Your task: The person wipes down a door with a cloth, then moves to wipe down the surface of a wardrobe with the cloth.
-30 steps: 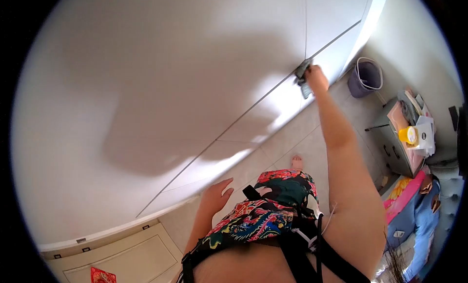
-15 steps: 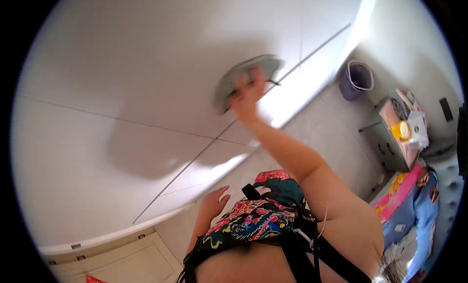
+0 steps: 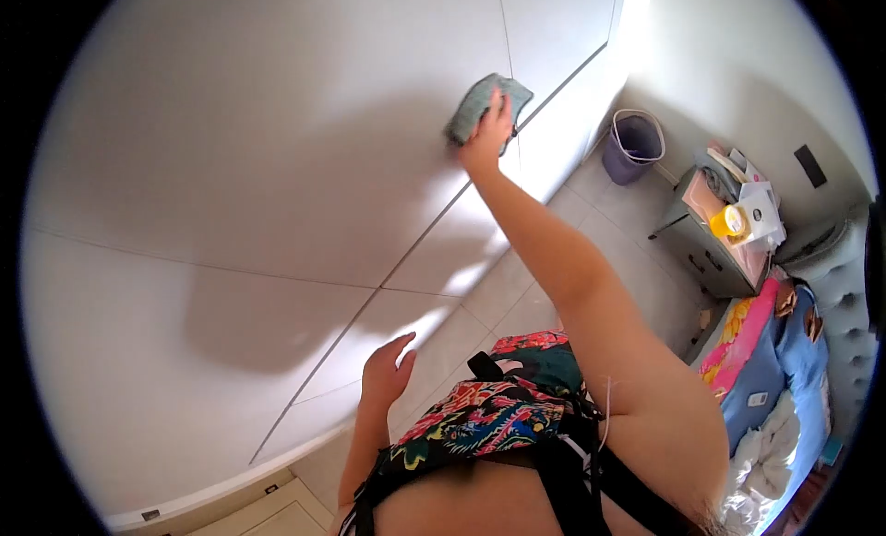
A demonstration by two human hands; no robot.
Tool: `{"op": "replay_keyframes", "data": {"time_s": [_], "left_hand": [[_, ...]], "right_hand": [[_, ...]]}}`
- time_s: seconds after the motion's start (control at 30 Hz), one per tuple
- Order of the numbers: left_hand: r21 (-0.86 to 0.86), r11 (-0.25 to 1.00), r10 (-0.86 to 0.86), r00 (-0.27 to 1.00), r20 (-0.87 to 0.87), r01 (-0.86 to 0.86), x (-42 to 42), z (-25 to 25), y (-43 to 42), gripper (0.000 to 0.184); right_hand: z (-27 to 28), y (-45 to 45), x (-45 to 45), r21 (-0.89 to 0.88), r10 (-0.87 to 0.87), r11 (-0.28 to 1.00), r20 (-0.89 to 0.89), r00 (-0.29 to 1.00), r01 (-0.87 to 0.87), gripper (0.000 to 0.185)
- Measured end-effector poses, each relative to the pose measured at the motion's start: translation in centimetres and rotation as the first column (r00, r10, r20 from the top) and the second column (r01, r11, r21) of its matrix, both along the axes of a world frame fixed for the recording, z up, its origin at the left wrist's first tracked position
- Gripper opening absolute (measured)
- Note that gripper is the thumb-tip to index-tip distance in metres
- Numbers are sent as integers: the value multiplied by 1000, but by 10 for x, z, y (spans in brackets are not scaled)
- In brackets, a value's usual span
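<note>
A grey-green cloth [image 3: 478, 105] lies against the large white panelled surface [image 3: 277, 148], near the dark groove that runs across it. My right hand [image 3: 489, 135] is on the cloth, pressing it to the panel with fingers stretched over it. Part of the cloth shows beyond the fingertips and to the left. Lower down, my left hand [image 3: 388, 373] is open near the panel's lower section, with thumb and fingers apart and nothing in it.
A purple bin [image 3: 631, 148] stands on the tiled floor in the far corner. Beside it, a grey nightstand [image 3: 706, 250] carries a yellow container [image 3: 727, 222] and papers. A bed with blue bedding [image 3: 752, 370] and a tufted headboard [image 3: 844, 333] is at right.
My right hand and the cloth have moved along the panel, farther up and slightly right in view. My left hand has risen a little. The view has shifted too.
</note>
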State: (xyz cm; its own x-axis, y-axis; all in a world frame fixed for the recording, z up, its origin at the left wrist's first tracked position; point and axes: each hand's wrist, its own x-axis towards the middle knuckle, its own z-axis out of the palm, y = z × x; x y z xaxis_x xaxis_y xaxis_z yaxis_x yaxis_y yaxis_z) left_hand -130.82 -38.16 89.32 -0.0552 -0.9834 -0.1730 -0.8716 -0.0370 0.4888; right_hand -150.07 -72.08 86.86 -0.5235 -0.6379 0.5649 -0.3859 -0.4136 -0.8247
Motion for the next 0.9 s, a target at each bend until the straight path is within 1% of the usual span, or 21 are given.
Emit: {"op": "replay_keyframes", "data": {"time_s": [0.07, 0.13, 0.17, 0.2, 0.23, 0.27, 0.3, 0.33, 0.37, 0.4, 0.47, 0.5, 0.57, 0.6, 0.63, 0.67, 0.73, 0.8, 0.83, 0.87, 0.9], "left_hand": [[-132, 991, -2, 999, 50, 9, -14, 4, -21, 30], [-150, 988, 51, 998, 40, -45, -27, -6, -54, 31], [-186, 982, 52, 994, 94, -34, -36, -14, -72, 33], [-218, 976, 57, 987, 150, -24, -45, -22, -91, 34], [-218, 976, 27, 983, 180, 13, -53, -34, -111, 40], [-212, 977, 44, 983, 178, -5, -65, -46, -128, 40], [-226, 974, 72, 965, 251, -14, -76, -55, -143, 44], [-240, 970, 101, 941, 324, -21, -89, -65, -161, 47], [-186, 980, 124, 942, 312, -67, -99, -72, -174, 57], [-176, 982, 127, 938, 322, -72, -106, -80, -184, 57], [-302, 944, 257, 878, 404, -137, -122, -102, -203, 63], [-247, 950, 287, 837, 467, -188, -123, -103, -212, 67], [-372, 906, 375, 790, 486, -201, -128, -118, -216, 67], [-434, 879, 413, 772, 483, -198, -128, -124, -217, 67], [-429, 877, 425, 767, 481, -217, -127, -128, -216, 67], [-479, 859, 429, 763, 483, -180, -123, -133, -219, 66], [-525, 839, 434, 754, 494, -140, -120, -137, -220, 66], [-559, 816, 450, 770, 452, -149, -119, -144, -220, 66], [-557, 817, 447, 771, 454, -147, -118, -148, -221, 66], [-606, 786, 457, 776, 435, -123, -118, -154, -220, 66], [-655, 749, 464, 784, 412, -100, -116, -157, -221, 66]], "right_hand": [[-14, -21, -13, 96, -26, 995, 104, 994, 16, 64], [-38, -34, -22, 111, -14, 994, 106, 994, 2, 64], [-49, -34, -30, 133, -10, 991, 109, 994, -5, 63], [-48, -28, -41, 208, 68, 973, 150, 986, -99, 64], [-71, -40, -48, 213, 68, 973, 114, 991, -91, 65], [-99, -50, -56, 224, 70, 971, 79, 994, -86, 65], [-110, -53, -70, 234, 89, 966, 84, 993, -106, 65], [-121, -58, -91, 277, 161, 948, 14, 987, -159, 61], [-132, -60, -107, 325, 233, 923, -46, 971, -206, 58], [-136, -66, -125, 267, 285, 932, -122, 951, -245, 57], [-137, -81, -159, 292, 359, 922, -398, 844, -255, 51], [-134, -91, -171, 310, 373, 914, -399, 837, -260, 51], [-127, -115, -187, 274, 418, 907, -670, 614, -319, 40], [-123, -128, -198, 273, 431, 898, -706, 562, -346, 34], [-124, -142, -208, 306, 412, 910, -745, 524, -279, 34], [-129, -162, -220, 329, 389, 921, -784, 484, -207, 34], [-144, -216, -256, 328, 385, 921, -697, 605, -209, 32], [-156, -248, -287, 215, 267, 962, -607, 749, -169, 31], [-151, -250, -290, 184, 208, 976, -652, 729, -115, 32], [-151, -247, -290, 156, 153, 986, -697, 701, -60, 34], [-153, -244, -279, 82, 80, 996, -670, 738, -34, 37]]}}
